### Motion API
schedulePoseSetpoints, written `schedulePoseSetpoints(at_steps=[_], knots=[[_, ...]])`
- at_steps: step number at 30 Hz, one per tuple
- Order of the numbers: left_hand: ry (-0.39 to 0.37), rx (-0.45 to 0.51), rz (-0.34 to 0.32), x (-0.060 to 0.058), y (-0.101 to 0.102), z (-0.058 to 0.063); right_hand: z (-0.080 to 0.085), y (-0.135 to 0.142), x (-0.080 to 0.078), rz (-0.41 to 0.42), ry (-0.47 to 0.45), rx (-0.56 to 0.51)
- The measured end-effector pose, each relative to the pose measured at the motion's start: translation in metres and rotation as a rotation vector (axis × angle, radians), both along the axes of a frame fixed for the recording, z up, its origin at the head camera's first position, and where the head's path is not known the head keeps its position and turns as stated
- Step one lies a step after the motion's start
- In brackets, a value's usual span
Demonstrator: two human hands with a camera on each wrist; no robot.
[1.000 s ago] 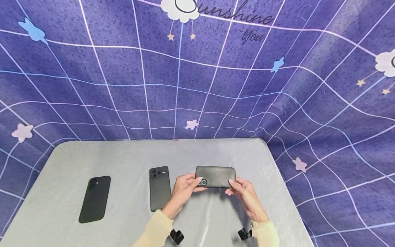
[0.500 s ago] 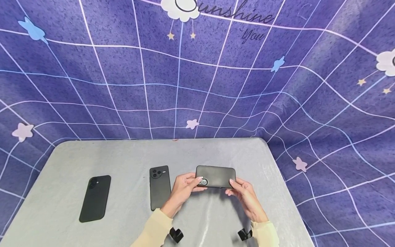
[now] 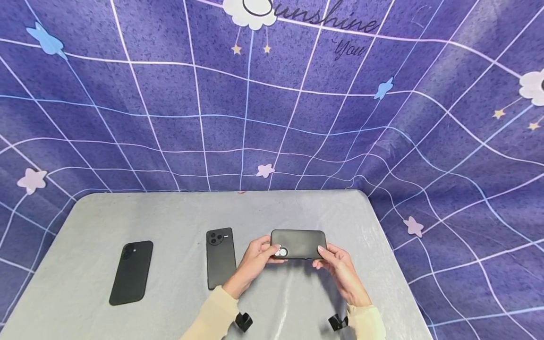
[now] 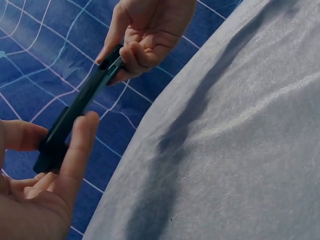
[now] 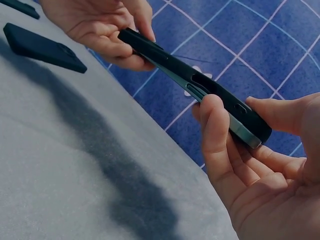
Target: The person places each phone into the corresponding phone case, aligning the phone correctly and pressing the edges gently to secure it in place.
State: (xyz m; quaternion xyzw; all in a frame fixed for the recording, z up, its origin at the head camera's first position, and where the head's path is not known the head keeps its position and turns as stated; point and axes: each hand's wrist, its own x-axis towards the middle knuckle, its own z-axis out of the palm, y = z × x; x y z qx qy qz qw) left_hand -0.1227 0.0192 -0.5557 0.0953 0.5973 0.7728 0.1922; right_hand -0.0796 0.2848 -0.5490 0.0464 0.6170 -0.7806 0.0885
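Both hands hold a phone (image 3: 299, 238) in a black phone case (image 5: 165, 59) sideways above the table, its back facing up. My left hand (image 3: 252, 262) grips the camera end, thumb by the lenses. The other end is pinched by my right hand (image 3: 340, 269), thumb on top and fingers beneath. In the right wrist view, the phone's pale edge (image 5: 245, 132) shows below the case wall at the right-hand end, with a gap between them. That pale edge also shows in the left wrist view. The screen side is hidden in the head view.
A black phone (image 3: 221, 262) lies on the grey cloth-covered table (image 3: 178, 212), just left of my left forearm. Another black phone (image 3: 131, 274) lies further left. A purple-blue patterned cloth (image 3: 221, 118) hangs behind and beside the table.
The hands and cased phone have shifted very slightly right in the head view. Both grips stay as they were, and the two phones on the table lie still.
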Motion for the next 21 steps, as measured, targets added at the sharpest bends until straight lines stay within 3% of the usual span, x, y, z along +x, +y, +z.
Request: schedulePoseSetpoints(at_steps=[7, 21], knots=[[0.009, -0.039, 0.004, 0.002, -0.001, 0.000, -0.001, -0.001, -0.001, 0.007, 0.000, 0.003], [0.026, -0.136, 0.118, 0.002, 0.007, 0.000, 0.001, -0.014, 0.000, -0.027, 0.020, 0.105]])
